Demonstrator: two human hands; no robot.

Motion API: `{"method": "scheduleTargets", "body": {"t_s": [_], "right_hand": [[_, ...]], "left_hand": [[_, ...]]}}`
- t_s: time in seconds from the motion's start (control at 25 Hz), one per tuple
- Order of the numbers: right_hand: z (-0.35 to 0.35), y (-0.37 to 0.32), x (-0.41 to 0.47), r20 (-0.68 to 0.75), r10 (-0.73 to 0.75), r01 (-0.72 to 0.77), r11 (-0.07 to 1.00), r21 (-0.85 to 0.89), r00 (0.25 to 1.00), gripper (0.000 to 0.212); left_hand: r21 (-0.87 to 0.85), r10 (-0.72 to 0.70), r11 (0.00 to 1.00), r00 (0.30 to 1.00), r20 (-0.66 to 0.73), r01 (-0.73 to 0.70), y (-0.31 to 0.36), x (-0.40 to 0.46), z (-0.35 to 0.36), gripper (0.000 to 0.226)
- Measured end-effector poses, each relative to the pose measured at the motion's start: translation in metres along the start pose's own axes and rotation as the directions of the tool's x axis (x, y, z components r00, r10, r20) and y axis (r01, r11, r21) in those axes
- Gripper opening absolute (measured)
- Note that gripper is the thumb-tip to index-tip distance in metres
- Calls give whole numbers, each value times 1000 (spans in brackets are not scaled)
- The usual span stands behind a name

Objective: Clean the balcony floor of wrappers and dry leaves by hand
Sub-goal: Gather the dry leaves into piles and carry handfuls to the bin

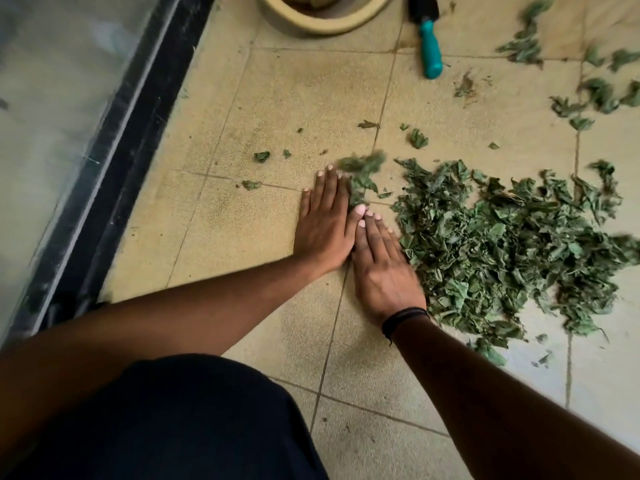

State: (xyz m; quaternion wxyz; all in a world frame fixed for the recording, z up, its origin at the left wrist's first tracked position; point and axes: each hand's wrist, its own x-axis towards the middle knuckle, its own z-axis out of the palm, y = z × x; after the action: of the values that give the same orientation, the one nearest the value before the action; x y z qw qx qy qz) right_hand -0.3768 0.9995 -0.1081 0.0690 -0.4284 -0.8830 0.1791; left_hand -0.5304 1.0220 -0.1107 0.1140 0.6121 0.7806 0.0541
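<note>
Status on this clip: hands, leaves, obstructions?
Both hands, left and right, flat on floor beside leaf pile. Strays remain. Teal-handled tool lies beyond.

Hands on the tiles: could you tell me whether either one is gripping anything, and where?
Neither grips anything. The left hand and right hand lie flat with straight fingers, beside the leaf pile.

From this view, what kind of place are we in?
Likely a balcony or patio floor: beige floor tiles, a dark sliding-door track along the glass, a plant pot, and a pile of dry leaves being swept by hand.
</note>
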Motion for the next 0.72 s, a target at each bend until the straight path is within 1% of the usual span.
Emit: {"method": "scheduleTargets", "body": {"t_s": [0.04,0.08,0.12,0.16,0.2,0.24,0.28,0.32,0.36,0.4,0.44,0.48,0.52,0.56,0.6,0.64,0.68,0.72], "right_hand": [[-1,0,1,21,24,-25,1000,19,999,59],[-4,0,1,54,24,-26,999,41,998,61],[-6,1,1,90,10,-16,998,67,996,62],[-8,2,1,112,-1,-9,996,89,994,63],[-9,2,1,112,-7,-4,995,102,994,64],[-10,1,2,93,-8,-2,994,108,996,64],[-9,1,1,85,-2,-7,994,105,996,64],[-8,1,1,90,7,-17,994,108,996,64],[-7,1,1,94,13,-23,994,106,996,64],[-5,3,2,86,15,-24,994,104,996,64],[-5,2,3,86,21,-30,994,104,996,64],[-5,2,4,98,32,-42,994,104,995,65],[-5,1,4,110,37,-48,994,101,993,65],[-6,0,3,116,39,-50,994,98,992,65],[-9,-1,2,120,43,-56,993,102,992,65],[-12,-2,2,132,46,-61,992,108,990,65],[-15,-2,2,148,45,-61,992,111,988,66],[-17,-2,2,158,39,-57,992,110,987,67]], "left_hand": [[-55,71,996,997,-19,-72,-1,3,-3,81],[-82,100,991,991,-94,-108,-8,2,-6,78],[-57,75,994,976,-206,-88,-21,-2,-8,76],[-29,-10,1000,952,-306,1,-36,-6,-9,77],[-43,-165,986,919,-357,161,-54,-9,-13,83],[-101,-359,933,864,-353,346,-72,-9,-17,90],[-172,-539,842,784,-306,512,-86,-6,-21,95],[-218,-658,753,716,-234,621,-94,-1,-25,98],[-202,-697,716,698,-165,668,-97,5,-27,97],[-138,-662,749,740,-120,648,-94,12,-28,95],[-62,-553,833,829,-85,549,-87,20,-27,92],[-30,-391,920,920,-28,391,-73,30,-27,89],[-57,-206,976,977,58,209,-53,40,-29,87],[-127,-22,991,991,128,38,-32,46,-31,84],[-211,129,973,980,153,-95,-15,49,-33,78],[-276,217,945,968,128,-175,-4,49,-35,70],[-299,239,930,970,50,-213,-3,47,-38,65],[-266,210,940,977,-49,-215,-12,43,-39,65]]}}
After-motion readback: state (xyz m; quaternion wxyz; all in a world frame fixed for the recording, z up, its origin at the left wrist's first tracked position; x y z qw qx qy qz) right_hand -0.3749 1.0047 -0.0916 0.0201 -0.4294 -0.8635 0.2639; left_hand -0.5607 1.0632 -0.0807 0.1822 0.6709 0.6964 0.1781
